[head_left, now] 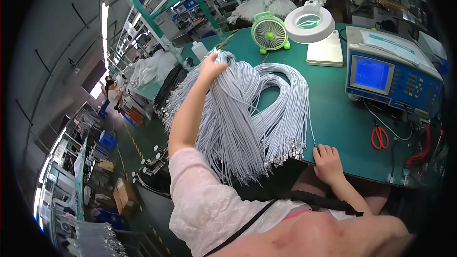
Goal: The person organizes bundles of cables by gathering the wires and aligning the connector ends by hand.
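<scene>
A large heap of light grey cables (233,119) is draped over the left side of the bench and its front edge. My left hand (213,69) is closed around the bent top of a cable bundle, arm stretched forward. Right of it, a second looped bundle of grey cables (290,109) lies with metal-tipped ends toward me. One single cable (310,116) strays from this bundle down to my right hand (328,164) at the bench's front edge. Its tip meets my curled fingers, which appear to pinch it; the thumb is mostly hidden.
On the green bench (328,95) stand a green fan (269,34), a magnifier lamp (309,23), a cream flat box (325,53) and a blue-screened instrument (390,74). Red-handled scissors (379,137) lie at the right, near loose leads. A white bottle (199,50) stands behind my left hand.
</scene>
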`<state>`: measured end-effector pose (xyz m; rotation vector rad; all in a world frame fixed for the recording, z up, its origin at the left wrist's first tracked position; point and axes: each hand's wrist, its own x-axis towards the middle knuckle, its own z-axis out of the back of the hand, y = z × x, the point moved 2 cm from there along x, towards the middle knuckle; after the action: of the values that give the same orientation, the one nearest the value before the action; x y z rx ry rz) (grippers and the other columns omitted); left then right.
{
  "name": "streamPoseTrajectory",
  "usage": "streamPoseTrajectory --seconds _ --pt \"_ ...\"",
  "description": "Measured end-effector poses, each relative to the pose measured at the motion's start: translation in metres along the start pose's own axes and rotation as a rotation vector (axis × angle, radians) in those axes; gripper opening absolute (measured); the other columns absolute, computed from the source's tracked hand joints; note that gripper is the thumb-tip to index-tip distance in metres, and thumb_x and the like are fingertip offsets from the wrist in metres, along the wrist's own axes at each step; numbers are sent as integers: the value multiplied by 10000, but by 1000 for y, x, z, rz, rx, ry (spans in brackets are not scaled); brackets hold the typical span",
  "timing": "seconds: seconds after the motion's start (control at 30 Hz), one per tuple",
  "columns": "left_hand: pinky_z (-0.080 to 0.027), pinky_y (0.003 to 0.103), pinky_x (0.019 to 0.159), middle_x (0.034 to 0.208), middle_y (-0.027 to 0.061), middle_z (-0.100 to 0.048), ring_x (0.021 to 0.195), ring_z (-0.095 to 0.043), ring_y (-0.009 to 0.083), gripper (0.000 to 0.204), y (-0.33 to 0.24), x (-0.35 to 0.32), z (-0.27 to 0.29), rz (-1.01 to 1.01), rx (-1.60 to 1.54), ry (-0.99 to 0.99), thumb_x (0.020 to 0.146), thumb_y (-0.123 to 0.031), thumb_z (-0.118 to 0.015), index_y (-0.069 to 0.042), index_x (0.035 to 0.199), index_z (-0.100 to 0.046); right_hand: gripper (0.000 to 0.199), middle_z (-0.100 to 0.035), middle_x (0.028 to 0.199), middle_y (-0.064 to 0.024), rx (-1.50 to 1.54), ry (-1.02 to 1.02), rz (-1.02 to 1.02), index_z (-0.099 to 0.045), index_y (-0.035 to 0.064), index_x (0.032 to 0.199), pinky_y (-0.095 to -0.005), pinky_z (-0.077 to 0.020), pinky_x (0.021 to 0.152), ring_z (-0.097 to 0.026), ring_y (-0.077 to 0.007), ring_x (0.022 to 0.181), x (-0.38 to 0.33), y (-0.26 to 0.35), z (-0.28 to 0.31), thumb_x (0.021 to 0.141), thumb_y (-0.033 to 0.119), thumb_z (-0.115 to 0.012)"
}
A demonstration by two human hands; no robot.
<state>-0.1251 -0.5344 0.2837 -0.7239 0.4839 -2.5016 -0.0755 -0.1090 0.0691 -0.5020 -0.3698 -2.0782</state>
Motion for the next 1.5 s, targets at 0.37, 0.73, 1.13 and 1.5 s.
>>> streamPoseTrajectory --seconds 0.37,0.73,1.13,1.5 --pt "-458 386 798 931 225 -600 865 -588 356 643 -51 -124 -77 -382 -14 34 637 -390 -699 -29 1135 -510 568 -476 1184 -143 1045 -29 -120 -467 50 1192 -367 -403 854 -472 -272 1066 102 11 15 689 210 -679" --pt "-483 385 735 936 179 -626 871 -613 304 818 25 -61 -26 147 312 -33 627 -476 -639 -68 1280 -363 365 -542 1060 -54 1014 -68 -400 -546 60 1070 -314 -422 787 -520 -175 949 66 2 -35 729 152 -639" --pt "-513 368 680 848 116 -611 715 -613 239 403 144 -53 -35 346 -1076 -67 630 -85 -619 27 1005 -521 176 -576 952 -120 708 -123 -173 -577 22 876 -371 -431 807 -539 -302 917 47 9 -28 717 91 -608" --pt "-472 334 662 828 122 -628 756 -601 230 338 123 -4 -30 397 -740 87 507 -1 -691 35 839 -637 104 -592 891 -103 674 -157 -94 -593 42 784 -379 -424 782 -538 -293 863 40 6 -30 690 81 -615"
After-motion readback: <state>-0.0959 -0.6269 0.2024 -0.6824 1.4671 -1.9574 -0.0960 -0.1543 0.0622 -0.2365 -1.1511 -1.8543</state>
